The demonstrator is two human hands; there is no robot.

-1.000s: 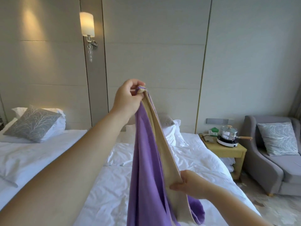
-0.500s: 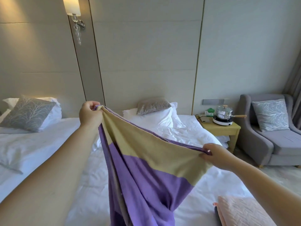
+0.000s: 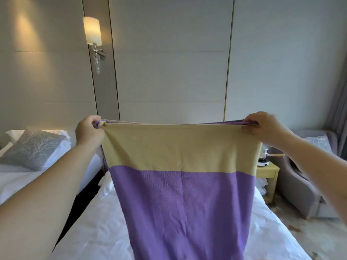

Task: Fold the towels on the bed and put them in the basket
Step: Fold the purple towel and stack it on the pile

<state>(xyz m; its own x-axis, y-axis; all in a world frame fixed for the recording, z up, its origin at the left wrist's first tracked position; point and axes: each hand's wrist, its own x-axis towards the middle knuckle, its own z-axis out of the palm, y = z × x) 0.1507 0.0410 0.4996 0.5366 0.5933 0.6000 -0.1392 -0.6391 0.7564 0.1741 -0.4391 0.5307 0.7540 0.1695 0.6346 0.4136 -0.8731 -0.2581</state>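
Above the bed [image 3: 97,231], left hand [image 3: 89,132] and right hand [image 3: 262,126] pinch the towel [image 3: 180,184] top corners; keeping them level and taut should give a square fold.

Two hands, left [image 3: 89,132] and right [image 3: 262,128], pinching purple-and-yellow towel [image 3: 180,184] taut above white bed [image 3: 90,231]

Surfaces: mostly matt cloth.
Towel [image 3: 180,194]: woven cloth, matt, fine weave visible. Bed sheet [image 3: 93,231]: white cloth, smooth, lightly creased. Pot [image 3: 264,154]: shiny metal. Table [image 3: 266,172]: matt wood. Armchair [image 3: 296,190]: grey fabric upholstery.
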